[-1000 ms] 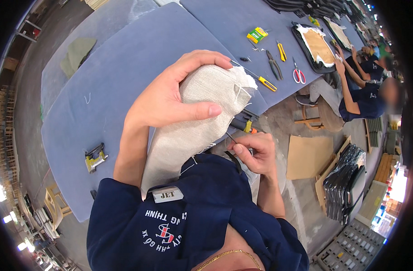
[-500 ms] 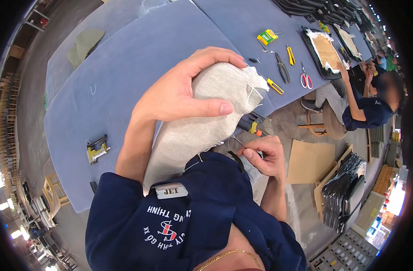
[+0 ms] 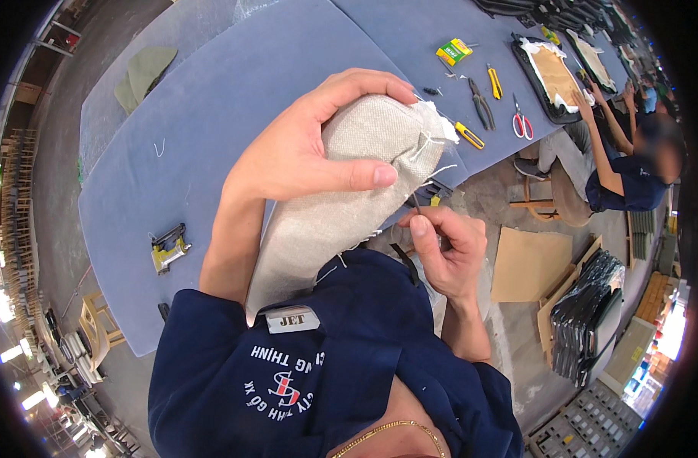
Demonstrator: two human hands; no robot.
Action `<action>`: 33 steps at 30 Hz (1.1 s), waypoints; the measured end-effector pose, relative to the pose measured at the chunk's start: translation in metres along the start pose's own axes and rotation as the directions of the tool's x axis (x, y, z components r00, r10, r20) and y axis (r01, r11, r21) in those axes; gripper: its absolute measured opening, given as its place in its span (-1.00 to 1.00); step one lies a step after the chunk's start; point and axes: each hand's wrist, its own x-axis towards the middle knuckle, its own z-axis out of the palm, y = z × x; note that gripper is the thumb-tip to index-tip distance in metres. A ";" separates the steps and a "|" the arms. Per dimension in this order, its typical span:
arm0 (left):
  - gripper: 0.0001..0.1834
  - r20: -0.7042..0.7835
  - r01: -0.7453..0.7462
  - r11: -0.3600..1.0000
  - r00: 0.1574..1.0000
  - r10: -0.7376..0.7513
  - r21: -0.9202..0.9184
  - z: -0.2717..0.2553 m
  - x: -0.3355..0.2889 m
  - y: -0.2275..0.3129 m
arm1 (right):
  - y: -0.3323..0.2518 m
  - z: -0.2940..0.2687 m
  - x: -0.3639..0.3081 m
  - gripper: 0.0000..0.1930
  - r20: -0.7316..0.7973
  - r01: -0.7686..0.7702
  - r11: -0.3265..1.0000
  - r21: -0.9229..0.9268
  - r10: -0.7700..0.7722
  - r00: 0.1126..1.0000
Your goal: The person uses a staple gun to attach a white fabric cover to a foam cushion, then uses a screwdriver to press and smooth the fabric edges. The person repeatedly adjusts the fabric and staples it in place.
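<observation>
A padded piece covered in beige woven fabric point(image 3: 311, 229) leans up against my body, with frayed threads and white material along its right edge. My left hand point(image 3: 307, 149) is closed over its upper end, thumb pressed on the near face and fingers curled round the far edge. Pinched between the thumb and fingers of my right hand point(image 3: 452, 252) is a thin dark metal rod-like tool point(image 3: 417, 203). Its tip meets or lies just beside the fabric's frayed right edge; I cannot tell whether it goes in. The tool's other end is hidden in my hand.
On the blue-grey table point(image 3: 204, 99) lie a staple gun point(image 3: 168, 248), pliers point(image 3: 481, 104), red-handled scissors point(image 3: 522, 122), yellow cutters point(image 3: 469, 135) and a green-yellow box point(image 3: 454, 51). A co-worker point(image 3: 623, 172) sits at the right. Wrapped black panels point(image 3: 585, 320) stand on the floor.
My right hand has risen slightly, and the thin tool has turned more upright, its tip now at the fabric's edge. My left hand keeps its hold, with the cloth more creased near its thumb.
</observation>
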 end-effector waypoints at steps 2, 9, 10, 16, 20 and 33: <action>-0.26 0.005 -0.019 1.000 1.000 0.019 0.024 0.000 -0.001 0.000 | 0.001 -0.003 -0.004 -0.88 0.013 0.017 1.000 -0.019 -0.017 1.000; -0.27 0.022 -0.017 1.000 1.000 0.017 0.000 0.005 0.002 0.000 | 0.002 0.005 -0.003 -0.94 -0.047 0.090 0.994 -0.062 -0.093 0.995; -0.27 0.023 -0.013 1.000 1.000 0.013 -0.001 0.006 0.002 0.000 | -0.001 0.008 -0.001 -0.95 -0.074 0.090 0.994 -0.066 -0.095 0.993; -0.28 0.027 -0.034 0.999 0.999 0.033 0.032 0.004 0.001 0.000 | -0.008 0.021 0.009 -0.93 -0.156 0.061 0.998 -0.019 -0.063 0.986; -0.27 0.038 -0.062 0.996 0.997 0.060 0.065 0.002 -0.001 -0.002 | -0.016 0.017 0.019 -0.91 -0.124 0.062 0.998 -0.030 -0.066 0.990; -0.32 -0.011 -0.132 0.987 0.991 0.133 0.094 0.002 -0.001 -0.008 | -0.012 0.000 0.038 -0.92 0.012 0.146 0.986 -0.079 -0.145 0.989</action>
